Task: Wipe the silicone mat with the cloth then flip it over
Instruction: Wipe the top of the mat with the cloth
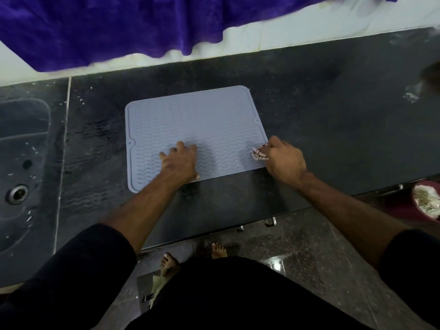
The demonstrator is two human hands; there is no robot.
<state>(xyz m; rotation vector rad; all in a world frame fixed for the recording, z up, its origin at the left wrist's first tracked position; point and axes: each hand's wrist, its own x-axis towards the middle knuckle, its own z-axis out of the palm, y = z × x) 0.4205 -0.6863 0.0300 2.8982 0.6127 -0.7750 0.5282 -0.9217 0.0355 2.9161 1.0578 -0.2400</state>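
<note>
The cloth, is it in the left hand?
No, the right hand grips the cloth at the mat's right edge; the left hand presses flat.

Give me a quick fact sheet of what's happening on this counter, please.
surface: dark stone counter
mat: grey silicone mat, lying flat, wavy ribs up
left hand: fingers spread, pressing the mat down
right hand: grips a bunched patterned cloth at the mat's right edge
sink: left of the mat
stage: wiping, mat not yet flipped

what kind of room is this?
Most likely a home kitchen: a dark stone counter with a sink moulded into it at the left, and cabinet handles under its front edge.
</note>
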